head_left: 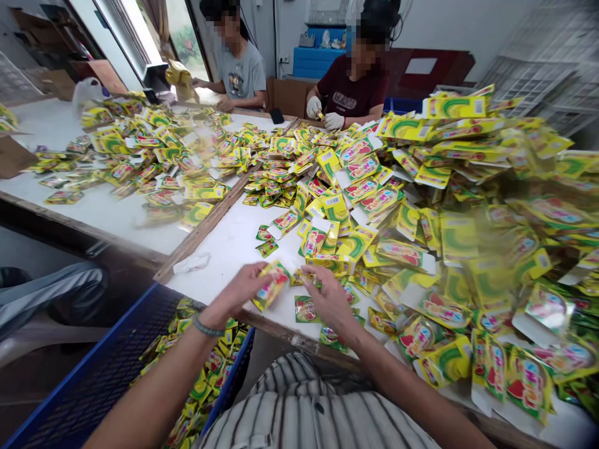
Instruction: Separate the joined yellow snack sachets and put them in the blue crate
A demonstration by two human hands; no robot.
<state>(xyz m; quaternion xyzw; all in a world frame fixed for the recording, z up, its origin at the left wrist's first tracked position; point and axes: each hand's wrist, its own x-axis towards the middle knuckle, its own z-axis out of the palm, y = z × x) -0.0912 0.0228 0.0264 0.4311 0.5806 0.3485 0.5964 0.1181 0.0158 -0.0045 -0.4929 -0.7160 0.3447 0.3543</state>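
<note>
My left hand [243, 288] is closed on a small yellow carton [272, 285] with a red and green printed front, tilted above the table's front edge. Opposite it, my right hand [329, 300] has its fingers curled and tips drawn together. A bit of yellow [297, 277] shows at those fingertips; whether it is gripped or lies behind them is unclear. Under and beside my right hand lie small green sachets [306, 308] with red fruit prints. More green sachets [266, 241] rest farther back, next to scattered flat yellow cartons [314, 238].
A large heap of yellow cartons [440, 243] rises on my right. A wooden strip [206, 227] divides the white table [224, 243]. A blue crate [93, 380] of filled cartons stands below left. Across the table sit two people, one with white gloves [334, 121].
</note>
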